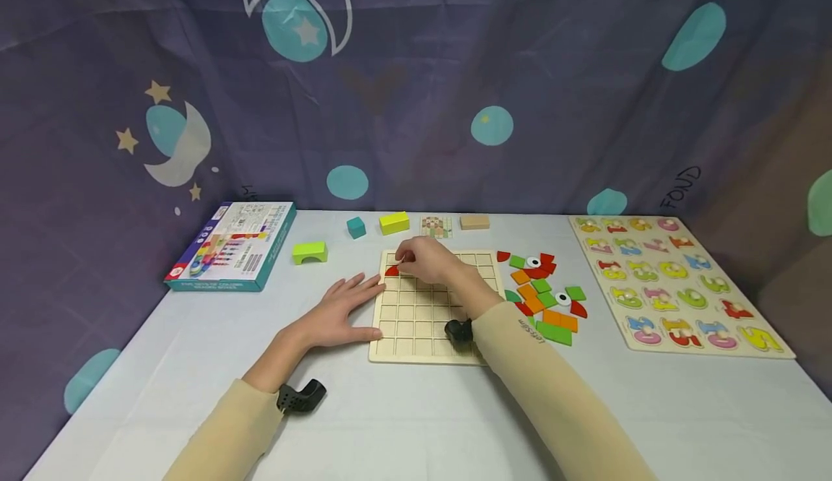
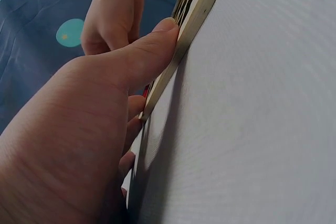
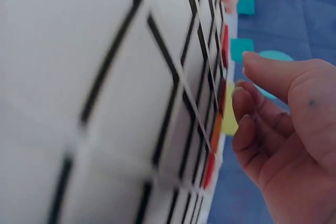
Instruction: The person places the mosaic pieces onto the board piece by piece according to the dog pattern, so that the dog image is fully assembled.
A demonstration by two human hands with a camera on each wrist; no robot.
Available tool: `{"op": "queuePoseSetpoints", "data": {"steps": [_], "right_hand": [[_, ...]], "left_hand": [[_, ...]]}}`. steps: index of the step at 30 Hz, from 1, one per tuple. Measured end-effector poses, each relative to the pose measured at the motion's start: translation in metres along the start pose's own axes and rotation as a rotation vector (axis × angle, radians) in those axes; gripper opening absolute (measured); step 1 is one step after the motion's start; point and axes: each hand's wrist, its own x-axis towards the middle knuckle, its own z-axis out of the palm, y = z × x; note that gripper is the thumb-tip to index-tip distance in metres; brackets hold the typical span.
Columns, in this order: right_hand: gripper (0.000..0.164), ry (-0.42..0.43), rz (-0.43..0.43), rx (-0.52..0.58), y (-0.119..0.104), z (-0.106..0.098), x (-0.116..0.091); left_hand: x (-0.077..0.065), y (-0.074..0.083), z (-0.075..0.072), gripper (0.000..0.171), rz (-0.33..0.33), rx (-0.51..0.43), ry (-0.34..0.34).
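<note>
A wooden grid board (image 1: 406,329) lies on the table. My left hand (image 1: 338,315) rests flat beside it, fingers spread, with thumb and fingertips at the board's left edge. Over the far left part of the board is my right hand (image 1: 425,258), its fingers loosely bent. A red curved-edge piece (image 1: 392,271) lies near its fingertips. In the right wrist view, thumb and forefinger stand slightly apart and no piece shows between them. That view also has an orange piece (image 3: 216,132) and several red pieces (image 3: 209,170) along the board's far rows. The right hand hides part of these in the head view.
Loose coloured tiles (image 1: 554,332) lie right of the board. A number puzzle board (image 1: 659,268) is farther right. Behind stand a green arch block (image 1: 310,251), teal cube (image 1: 356,227), yellow block (image 1: 393,222), pattern card (image 1: 436,227) and wooden block (image 1: 474,222). A box (image 1: 234,246) lies left.
</note>
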Motion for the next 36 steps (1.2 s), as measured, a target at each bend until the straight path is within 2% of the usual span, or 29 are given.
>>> {"op": "queuePoseSetpoints", "data": {"steps": [8,13,19,24,27,36], "right_hand": [[0.023,0.02,0.009,0.075,0.022,-0.03,-0.028],[0.025,0.019,0.052,0.1,0.041,-0.051,-0.046],[0.026,0.076,0.12,0.102,0.065,-0.071,-0.068],[0.027,0.114,0.18,0.116,0.084,-0.08,-0.086],[0.026,0.128,0.204,0.082,0.095,-0.085,-0.094],[0.026,0.116,0.331,0.055,0.128,-0.092,-0.115]], "left_hand": [[-0.001,0.0,0.0,0.087,-0.005,-0.003,-0.008],[-0.002,-0.002,0.0,0.087,-0.008,-0.001,0.005],[-0.003,-0.001,0.0,0.087,-0.004,-0.01,0.011],[-0.004,-0.002,0.002,0.087,-0.006,-0.007,0.016],[-0.003,-0.002,0.003,0.087,-0.009,-0.006,0.016],[-0.001,0.001,0.003,0.087,-0.007,-0.013,0.018]]}}
